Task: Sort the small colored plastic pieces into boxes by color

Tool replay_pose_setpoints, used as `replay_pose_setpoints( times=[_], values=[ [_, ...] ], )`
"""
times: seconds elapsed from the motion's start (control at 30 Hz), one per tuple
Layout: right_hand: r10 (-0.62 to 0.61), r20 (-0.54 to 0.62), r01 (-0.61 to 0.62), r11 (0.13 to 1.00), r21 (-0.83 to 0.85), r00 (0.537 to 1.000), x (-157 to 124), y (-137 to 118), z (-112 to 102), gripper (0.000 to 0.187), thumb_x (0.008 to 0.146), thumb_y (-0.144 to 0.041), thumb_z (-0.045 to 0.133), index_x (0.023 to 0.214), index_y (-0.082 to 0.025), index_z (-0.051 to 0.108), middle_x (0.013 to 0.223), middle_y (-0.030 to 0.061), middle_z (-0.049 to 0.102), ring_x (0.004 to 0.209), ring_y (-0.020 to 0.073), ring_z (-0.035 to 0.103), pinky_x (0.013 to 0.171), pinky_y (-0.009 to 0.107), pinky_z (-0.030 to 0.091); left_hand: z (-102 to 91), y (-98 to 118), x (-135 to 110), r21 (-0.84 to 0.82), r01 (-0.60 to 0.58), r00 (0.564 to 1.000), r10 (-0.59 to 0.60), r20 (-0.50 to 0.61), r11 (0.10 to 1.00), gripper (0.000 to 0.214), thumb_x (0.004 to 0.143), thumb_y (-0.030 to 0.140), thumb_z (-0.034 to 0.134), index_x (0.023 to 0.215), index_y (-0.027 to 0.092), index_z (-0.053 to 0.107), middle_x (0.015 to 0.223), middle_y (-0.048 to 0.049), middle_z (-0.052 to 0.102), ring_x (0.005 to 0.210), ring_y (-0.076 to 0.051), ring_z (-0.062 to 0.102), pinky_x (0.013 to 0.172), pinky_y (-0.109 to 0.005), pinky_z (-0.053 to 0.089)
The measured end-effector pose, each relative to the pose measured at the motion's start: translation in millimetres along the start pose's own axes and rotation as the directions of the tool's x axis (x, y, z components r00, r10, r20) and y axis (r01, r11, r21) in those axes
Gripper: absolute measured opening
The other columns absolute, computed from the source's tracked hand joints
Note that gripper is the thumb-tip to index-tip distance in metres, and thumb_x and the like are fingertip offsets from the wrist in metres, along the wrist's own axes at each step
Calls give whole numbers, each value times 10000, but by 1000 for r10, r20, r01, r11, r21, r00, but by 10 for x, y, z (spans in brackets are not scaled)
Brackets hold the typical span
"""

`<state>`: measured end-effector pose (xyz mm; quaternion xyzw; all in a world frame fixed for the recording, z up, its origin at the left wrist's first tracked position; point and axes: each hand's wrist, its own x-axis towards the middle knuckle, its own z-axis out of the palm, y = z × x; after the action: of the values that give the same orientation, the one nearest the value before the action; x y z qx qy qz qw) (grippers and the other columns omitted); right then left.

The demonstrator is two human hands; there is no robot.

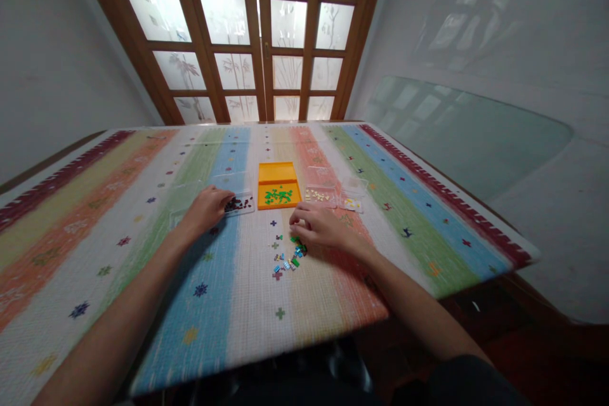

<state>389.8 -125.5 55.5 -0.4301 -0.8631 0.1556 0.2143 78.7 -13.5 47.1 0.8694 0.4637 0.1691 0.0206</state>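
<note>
My left hand (208, 207) reaches over a clear plastic box (251, 208) that holds small dark brown pieces (241, 204). Its fingers are closed together at the box's left part, and whatever is between them is hidden. My right hand (320, 226) is bent over the upper edge of a loose pile of small green, blue and dark pieces (291, 260) on the cloth. The fingers are curled in with the thumb close to them; I cannot make out anything between them. Just beyond, between both hands, an orange box (278, 205) lies with its lid back and green pieces (278, 195) inside.
Right of the orange box stand a clear box with cream pieces (318, 195) and another with yellow and white pieces (353, 203). A striped cloth (257, 304) covers the table. Wooden glazed doors (264, 51) stand behind, and a pale wall (499, 32) is on the right.
</note>
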Motion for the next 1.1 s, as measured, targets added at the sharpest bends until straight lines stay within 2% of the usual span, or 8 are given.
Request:
replay_pose_setpoints(
  times=[0.13,0.27,0.43,0.6,0.7,0.83,1.1],
  values=[
    [-5,-11,5,1000,-15,1000,-6,-3,-14,87,871,-119,584,881,-193,629,966,63,656,764,161,568,709,300,454,-106,37,-23,-28,-29,997,27,-67,999,306,900,208,469,970,182,766,872,-108,744,862,-264,643,803,-370,504],
    [-11,-34,10,999,-34,999,-10,0,-22,85,887,-128,585,875,-199,630,961,67,659,775,170,570,712,308,453,-232,234,-84,-156,-164,981,146,-125,974,267,939,263,509,1029,176,745,951,-98,749,903,-238,657,865,-383,518],
    [-34,-42,32,998,-46,999,-9,13,-21,83,892,-139,588,884,-204,639,952,61,663,797,175,575,731,312,449,-197,658,-239,-316,-335,941,332,-67,888,233,968,310,567,1098,197,724,1068,-97,728,1011,-229,657,910,-390,529],
    [-45,-60,42,998,-45,997,-5,33,-6,82,887,-130,594,887,-188,652,922,51,658,770,163,564,712,292,426,-4,936,-375,-420,-395,891,451,40,817,227,971,281,590,1150,196,700,1124,-101,705,1054,-224,641,944,-387,525],
    [-60,-70,58,998,-32,996,-3,37,-1,83,885,-123,595,887,-179,655,917,47,654,762,154,557,711,280,415,78,982,-415,-438,-392,877,472,87,809,252,941,319,653,1161,202,690,1182,-110,692,1092,-241,627,964,-391,513],
    [-70,-76,69,997,-24,995,2,34,0,92,874,-103,591,881,-172,651,904,41,649,762,148,550,714,269,404,120,994,-443,-451,-377,870,476,126,809,245,931,361,677,1114,200,704,1154,-103,706,1083,-251,617,972,-396,500],
    [-60,-47,59,998,-18,997,5,18,-19,100,881,-101,575,872,-175,641,902,45,652,760,149,551,714,275,415,131,1024,-455,-428,-394,875,474,96,813,176,971,273,599,1025,182,740,1041,-103,724,991,-224,616,900,-386,519]
  ],
)
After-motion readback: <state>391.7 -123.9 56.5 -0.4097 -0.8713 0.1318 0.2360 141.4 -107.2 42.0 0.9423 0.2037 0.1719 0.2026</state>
